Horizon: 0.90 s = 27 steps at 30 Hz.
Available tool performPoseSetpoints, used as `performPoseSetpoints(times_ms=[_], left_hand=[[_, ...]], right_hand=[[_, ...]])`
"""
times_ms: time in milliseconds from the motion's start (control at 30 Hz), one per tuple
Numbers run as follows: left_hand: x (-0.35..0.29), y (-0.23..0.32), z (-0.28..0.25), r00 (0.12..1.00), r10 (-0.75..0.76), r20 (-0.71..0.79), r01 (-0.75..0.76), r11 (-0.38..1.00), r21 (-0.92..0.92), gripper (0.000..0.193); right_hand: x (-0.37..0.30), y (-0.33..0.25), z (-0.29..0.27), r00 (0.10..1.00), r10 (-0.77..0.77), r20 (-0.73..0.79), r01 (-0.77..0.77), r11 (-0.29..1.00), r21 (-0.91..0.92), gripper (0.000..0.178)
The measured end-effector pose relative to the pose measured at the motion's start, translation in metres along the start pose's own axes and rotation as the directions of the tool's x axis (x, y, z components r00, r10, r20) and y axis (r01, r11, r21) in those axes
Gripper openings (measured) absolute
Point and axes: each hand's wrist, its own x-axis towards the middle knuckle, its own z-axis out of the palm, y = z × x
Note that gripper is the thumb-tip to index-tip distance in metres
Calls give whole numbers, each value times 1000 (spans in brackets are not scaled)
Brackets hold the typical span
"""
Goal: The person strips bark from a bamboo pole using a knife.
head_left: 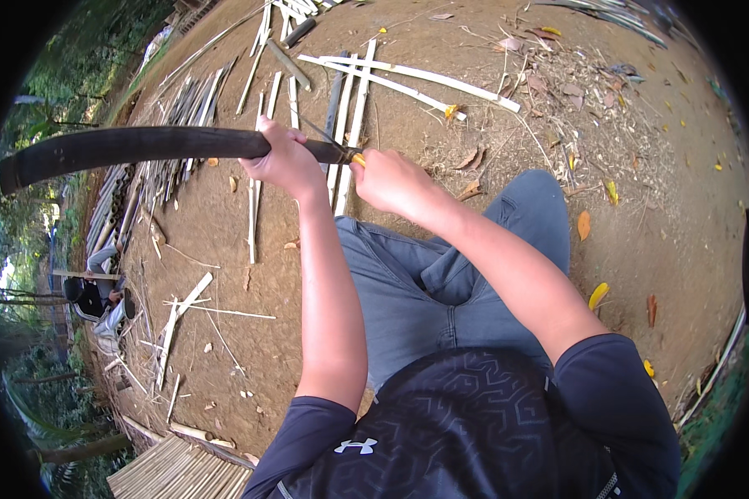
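Observation:
A long, dark brown pole (141, 144), probably bamboo, reaches from the far left to the middle in front of me. My left hand (287, 162) is closed around it near its right end. My right hand (394, 181) is closed on the yellow handle of a knife (331, 140), right at that end of the pole. The knife's thin dark blade points up and to the left, against or just beside the pole; the exact contact cannot be made out. Pale split strips (355, 125) lie on the ground just beyond my hands.
Bare earth surrounds my bent legs (516, 216). A stack of dark poles (171, 137) lies on the left, and more pale strips (179, 312) lie nearer. A person (96, 291) sits at the far left. Bundled slats (179, 470) are at lower left. Shavings and leaves (566, 91) litter the upper right.

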Motion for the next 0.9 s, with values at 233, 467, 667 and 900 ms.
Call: performPoseSetpoints(times_ms=[233, 467, 667, 900], left_hand=[[-3, -4, 3, 1000, -17, -22, 17, 1000, 10, 21], [0, 0, 6, 999, -28, -21, 27, 998, -53, 20], [-1, 0, 8, 1000, -9, 10, 10, 996, -94, 22], [-10, -6, 13, 995, -2, 96, 8, 998, -64, 22]], right_hand=[[11, 19, 8, 991, 113, 66, -112, 994, -10, 37], [8, -3, -7, 991, 98, 87, -86, 988, -128, 36], [6, -8, -5, 991, 133, 20, -129, 983, -128, 40], [9, 28, -4, 980, 197, 18, -191, 966, -172, 44]])
